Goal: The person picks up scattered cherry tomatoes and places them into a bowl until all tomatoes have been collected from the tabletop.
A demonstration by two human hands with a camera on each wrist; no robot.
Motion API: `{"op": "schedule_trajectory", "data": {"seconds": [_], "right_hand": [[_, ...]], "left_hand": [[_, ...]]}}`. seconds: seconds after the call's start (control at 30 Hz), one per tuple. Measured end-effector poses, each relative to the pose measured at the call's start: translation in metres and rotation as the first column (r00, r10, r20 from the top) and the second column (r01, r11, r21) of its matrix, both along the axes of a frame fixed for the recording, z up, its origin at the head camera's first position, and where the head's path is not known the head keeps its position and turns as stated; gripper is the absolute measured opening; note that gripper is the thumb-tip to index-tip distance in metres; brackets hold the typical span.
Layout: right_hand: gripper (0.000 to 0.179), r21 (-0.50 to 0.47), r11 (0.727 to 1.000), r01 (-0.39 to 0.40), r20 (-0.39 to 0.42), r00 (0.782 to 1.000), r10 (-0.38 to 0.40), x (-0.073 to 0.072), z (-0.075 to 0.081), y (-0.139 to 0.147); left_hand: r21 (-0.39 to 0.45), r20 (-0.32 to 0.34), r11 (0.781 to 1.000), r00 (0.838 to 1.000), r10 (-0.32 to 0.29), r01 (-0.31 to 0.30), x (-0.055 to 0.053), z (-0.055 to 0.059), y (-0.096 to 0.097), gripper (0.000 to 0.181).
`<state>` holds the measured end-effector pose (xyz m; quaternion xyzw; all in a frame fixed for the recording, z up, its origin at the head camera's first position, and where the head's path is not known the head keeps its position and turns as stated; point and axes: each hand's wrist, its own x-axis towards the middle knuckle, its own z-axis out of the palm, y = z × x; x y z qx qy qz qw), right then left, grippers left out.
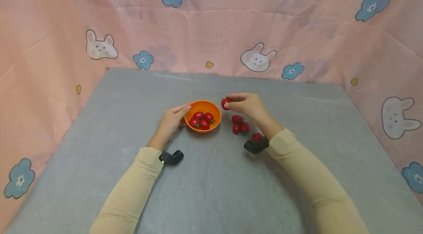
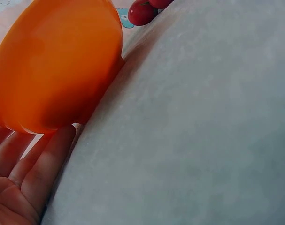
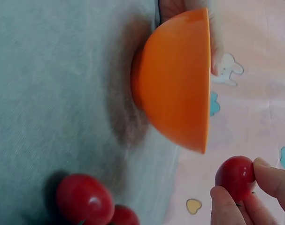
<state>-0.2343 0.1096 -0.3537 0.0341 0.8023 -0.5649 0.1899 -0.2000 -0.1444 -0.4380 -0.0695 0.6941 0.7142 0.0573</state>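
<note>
My left hand (image 1: pixel 170 121) holds an orange bowl (image 1: pixel 203 106) at its left side, the thumb over the rim and the fingers against the outside. Several red cherry tomatoes (image 1: pixel 204 124) with green stems lie inside it. Just right of the rim, my right hand (image 1: pixel 252 108) pinches another cherry tomato (image 1: pixel 225 103) between thumb and fingers, raised above the table. In the right wrist view this pinched tomato (image 3: pixel 235 178) shows at the fingertips, apart from the bowl's edge. The left wrist view has the left fingers (image 2: pixel 43 173) touching the bowl's outer wall (image 2: pixel 57 61).
More cherry tomatoes (image 1: pixel 245 127) lie on the grey table (image 1: pixel 211 186) right of the bowl, below the right hand. One tomato (image 1: pixel 257 137) sits by the right wrist's black camera (image 1: pixel 256 146). A pink curtain (image 1: pixel 211 28) with rabbits and flowers hangs behind the table.
</note>
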Motion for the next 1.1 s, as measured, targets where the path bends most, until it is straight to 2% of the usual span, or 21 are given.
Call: {"op": "schedule_trajectory", "data": {"seconds": [0.3,0.37,0.6,0.87,1.0,1.1], "right_hand": [[0.045,-0.059,0.997,-0.044,-0.007,0.999,0.043,-0.001,0.002,-0.016],[0.046,-0.046,0.997,-0.059,-0.008,0.998,0.058,-0.001,0.003,-0.019],[0.041,0.093,0.992,-0.082,-0.023,0.996,0.084,0.002,0.005,-0.029],[0.039,0.131,0.982,-0.137,-0.063,0.987,0.146,0.000,0.003,-0.038],[0.039,0.191,0.964,-0.184,-0.116,0.971,0.208,0.000,0.001,-0.045],[0.038,0.296,0.931,-0.213,-0.154,0.951,0.267,0.001,-0.001,-0.051]], "left_hand": [[0.008,-0.004,1.000,1.000,-0.006,0.006,0.001,0.000,0.000,0.042],[0.003,-0.004,1.000,1.000,-0.009,0.009,0.001,0.001,0.000,0.042],[-0.004,0.001,1.000,1.000,-0.009,0.009,0.000,0.001,0.000,0.042],[-0.007,0.001,1.000,1.000,-0.013,0.013,-0.003,0.000,0.000,0.042],[-0.012,0.003,1.000,1.000,-0.016,0.016,-0.001,0.000,0.000,0.043],[-0.009,0.005,1.000,1.000,-0.018,0.019,-0.001,0.001,0.000,0.043]]}}
